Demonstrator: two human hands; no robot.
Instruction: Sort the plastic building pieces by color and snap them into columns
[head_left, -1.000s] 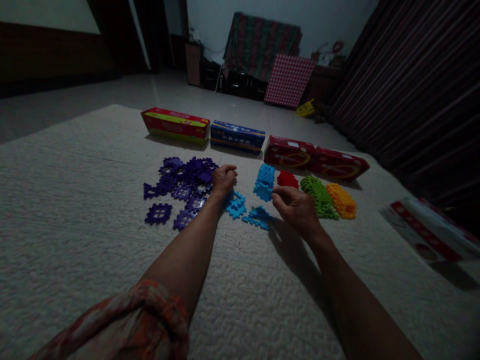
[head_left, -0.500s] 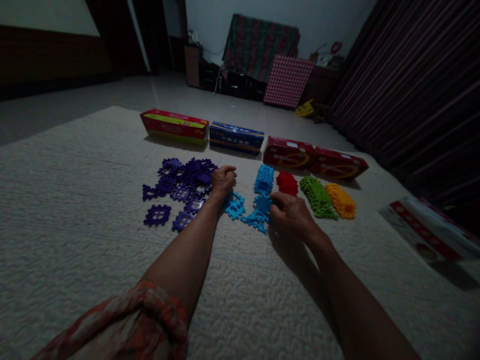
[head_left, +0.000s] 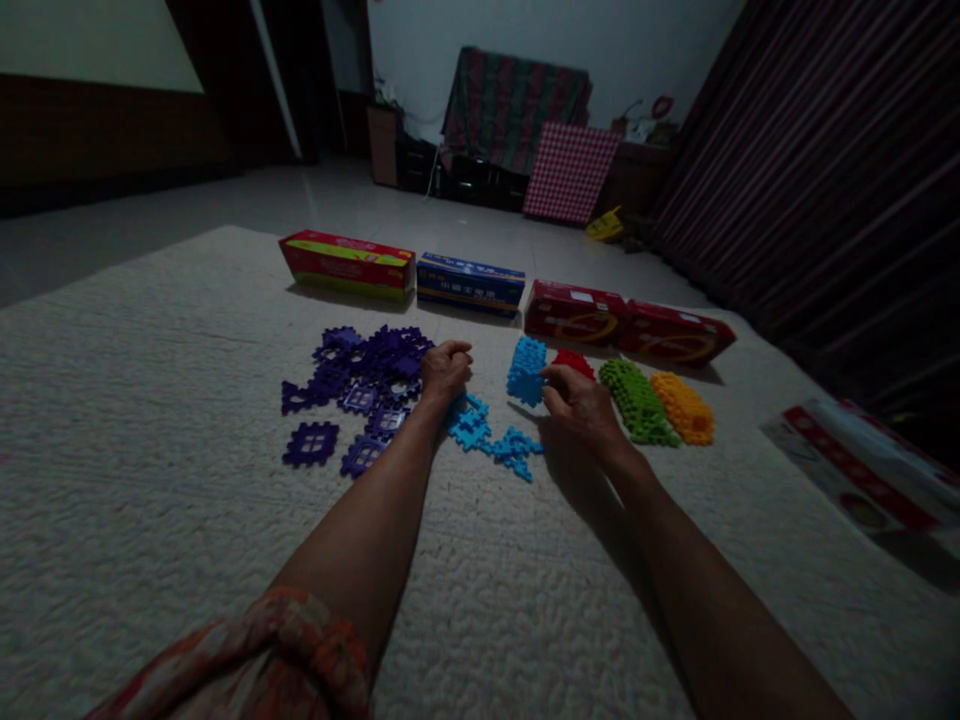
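Note:
My right hand (head_left: 585,405) pinches a light blue interlocking plastic piece (head_left: 527,388) against the near end of the blue row (head_left: 528,352). Loose blue pieces (head_left: 514,452) lie flat on the pale quilted mat, with more blue pieces (head_left: 469,420) beside my left wrist. My left hand (head_left: 448,370) is curled at the right edge of a spread of purple pieces (head_left: 390,355); its fingers are closed and what they hold, if anything, is hidden. Partly behind my right hand is a red row (head_left: 573,361). Green (head_left: 636,402) and yellow (head_left: 683,406) rows stand to its right.
Along the far side of the mat (head_left: 465,580) stand a red-and-yellow box (head_left: 349,266), a blue box (head_left: 471,285) and two dark red boxes (head_left: 576,312). A white-and-red carton (head_left: 862,465) lies at the right. Beyond are tiled floor and a dark curtain (head_left: 817,150).
My right hand has lifted a blue piece from beside the loose ones and carried it away from me to the blue row. My left hand stays nearly in place; the view has tilted slightly.

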